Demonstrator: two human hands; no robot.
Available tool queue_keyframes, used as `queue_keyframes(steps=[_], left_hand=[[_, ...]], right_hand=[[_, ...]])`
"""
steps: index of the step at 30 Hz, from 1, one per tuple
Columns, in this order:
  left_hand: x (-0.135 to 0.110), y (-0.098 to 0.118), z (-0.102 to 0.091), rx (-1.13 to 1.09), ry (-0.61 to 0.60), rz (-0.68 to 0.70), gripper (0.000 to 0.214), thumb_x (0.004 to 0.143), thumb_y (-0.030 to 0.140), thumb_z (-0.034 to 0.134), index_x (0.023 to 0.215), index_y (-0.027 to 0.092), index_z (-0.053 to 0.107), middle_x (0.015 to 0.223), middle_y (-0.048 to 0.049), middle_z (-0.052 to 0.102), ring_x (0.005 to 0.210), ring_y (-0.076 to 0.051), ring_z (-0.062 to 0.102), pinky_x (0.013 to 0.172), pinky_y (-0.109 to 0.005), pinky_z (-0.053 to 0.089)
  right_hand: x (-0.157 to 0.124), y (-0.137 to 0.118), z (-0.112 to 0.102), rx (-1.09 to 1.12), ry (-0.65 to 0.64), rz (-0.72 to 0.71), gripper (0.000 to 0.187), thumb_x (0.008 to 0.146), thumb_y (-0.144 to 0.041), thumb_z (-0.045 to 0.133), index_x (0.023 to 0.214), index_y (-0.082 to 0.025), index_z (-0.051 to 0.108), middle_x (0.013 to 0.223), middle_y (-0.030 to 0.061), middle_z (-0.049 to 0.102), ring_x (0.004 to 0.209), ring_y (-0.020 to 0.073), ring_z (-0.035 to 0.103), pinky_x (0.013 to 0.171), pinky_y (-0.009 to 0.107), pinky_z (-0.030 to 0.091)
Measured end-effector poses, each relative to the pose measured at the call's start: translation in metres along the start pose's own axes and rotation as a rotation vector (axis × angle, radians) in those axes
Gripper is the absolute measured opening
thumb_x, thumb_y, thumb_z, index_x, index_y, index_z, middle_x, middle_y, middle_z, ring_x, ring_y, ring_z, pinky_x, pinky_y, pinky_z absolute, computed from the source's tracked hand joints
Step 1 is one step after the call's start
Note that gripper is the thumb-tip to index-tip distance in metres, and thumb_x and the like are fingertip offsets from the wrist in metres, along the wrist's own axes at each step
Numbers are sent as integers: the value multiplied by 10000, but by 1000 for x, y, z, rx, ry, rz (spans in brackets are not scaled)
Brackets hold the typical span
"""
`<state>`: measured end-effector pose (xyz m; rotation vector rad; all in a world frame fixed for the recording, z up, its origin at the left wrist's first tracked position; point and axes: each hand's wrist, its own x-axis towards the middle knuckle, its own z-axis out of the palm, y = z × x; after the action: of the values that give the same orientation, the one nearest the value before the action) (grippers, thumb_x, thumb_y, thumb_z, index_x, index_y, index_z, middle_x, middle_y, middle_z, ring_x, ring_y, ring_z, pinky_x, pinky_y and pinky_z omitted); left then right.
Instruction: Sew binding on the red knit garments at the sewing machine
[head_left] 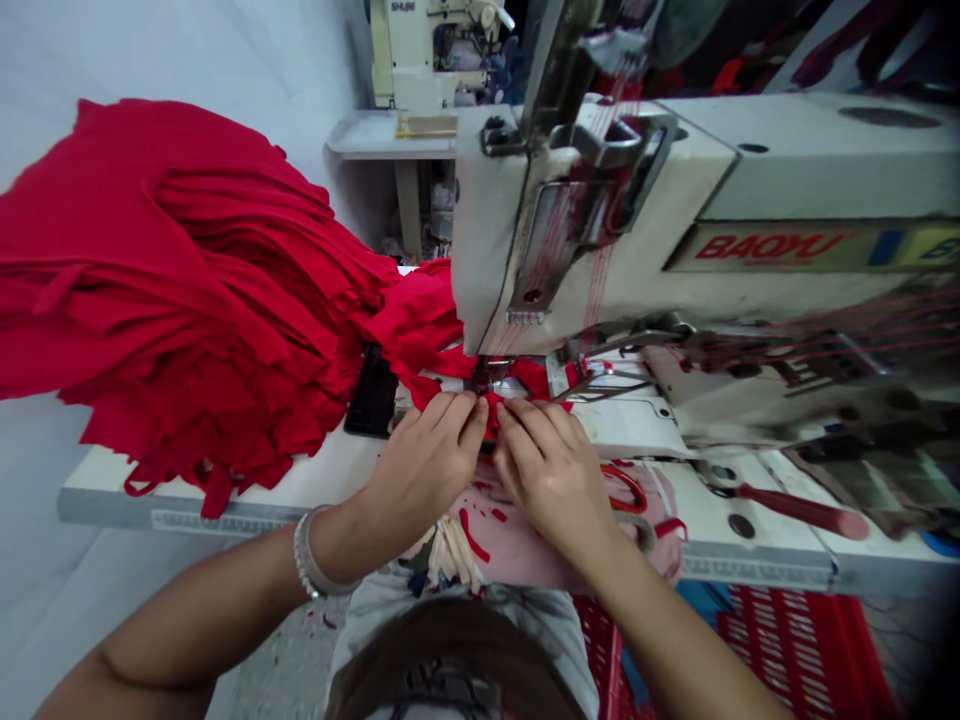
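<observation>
Nearest the camera, a brown shirt (397, 650) covers the person's front. Beyond it, a small piece of red cloth (491, 415) lies at the presser foot (491, 372) of the sewing machine (712, 170). The left hand (435, 450), fingers curled together, pinches the cloth's left side; the right hand (551, 470), likewise bent and nearly closed, grips its right. Left of them, a flat black object (371, 395) lies on the desk (322, 480), beside a large red fabric heap (225, 300).

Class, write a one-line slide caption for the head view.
Left hand and right hand hold bright red cloth at a white BAOYU sewing machine.
</observation>
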<state>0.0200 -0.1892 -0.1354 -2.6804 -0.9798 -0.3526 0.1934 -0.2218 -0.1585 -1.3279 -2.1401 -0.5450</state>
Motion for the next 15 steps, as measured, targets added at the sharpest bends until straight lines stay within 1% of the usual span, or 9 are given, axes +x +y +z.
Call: queue_keyframes(steps=[4,6,10,15], left_hand=[[-3,-4,1,-83,4,13,351,963,98,384,1278,36,526,1220,-164,606,1066,-230,586,845,-335,538],[-4,-5,3,-93,15,11,346,965,99,385,1273,46,532,1221,-157,608,1073,-221,585,875,-327,535],[-6,-3,4,-98,43,1,324,963,117,412,1251,68,554,1194,-137,622,1044,-218,586,850,-325,535],[-9,-1,3,-78,56,-3,341,948,132,474,1275,90,560,1226,-124,615,1036,-241,573,779,-357,516]], right_hand=[[-3,3,2,84,-15,28,290,902,-90,498,1147,-66,650,1080,172,669,983,267,560,828,430,518],[-4,5,1,145,-26,51,301,899,-81,489,1153,-70,650,1078,173,667,993,267,570,849,442,527],[-4,5,-1,198,-16,92,287,909,-104,486,1141,-104,655,1066,153,671,960,256,589,874,455,536],[-4,-1,-4,357,101,280,290,928,-115,494,1185,-147,625,1099,127,669,1018,225,624,913,411,541]])
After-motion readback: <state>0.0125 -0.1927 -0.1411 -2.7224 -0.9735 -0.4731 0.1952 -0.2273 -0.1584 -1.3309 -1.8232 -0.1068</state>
